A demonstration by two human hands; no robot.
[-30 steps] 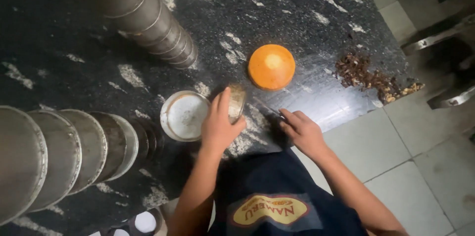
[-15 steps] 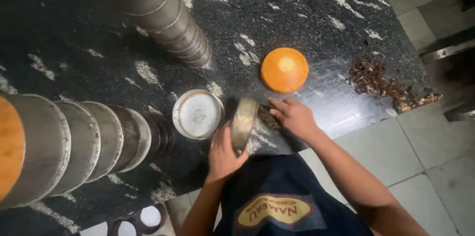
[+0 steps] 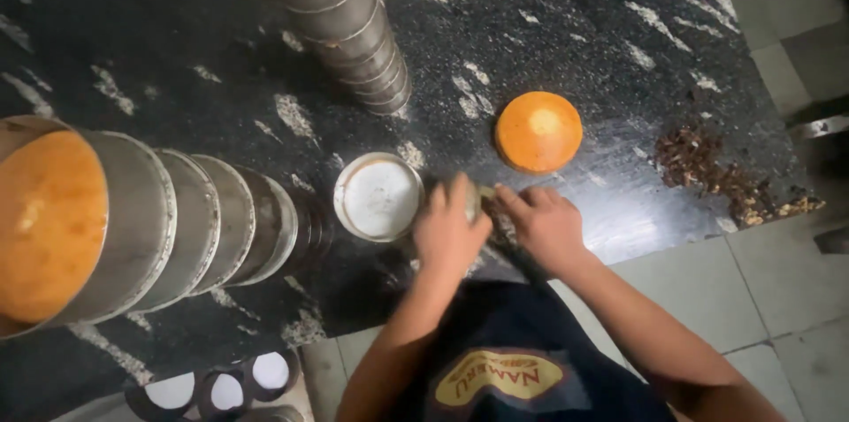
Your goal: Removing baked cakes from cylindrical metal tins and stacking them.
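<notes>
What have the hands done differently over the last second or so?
The right hand came in from the counter edge to join the left hand, so both now close on the small round tin, which is tipped on edge; whether each truly grips it is unclear. The flat tin with white lining, the unmoulded orange cake, the crumb pile and the stacked tins stayed put.

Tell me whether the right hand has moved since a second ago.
Yes. The right hand has shifted left along the counter edge, closing on the left hand, below the orange cake.
</notes>
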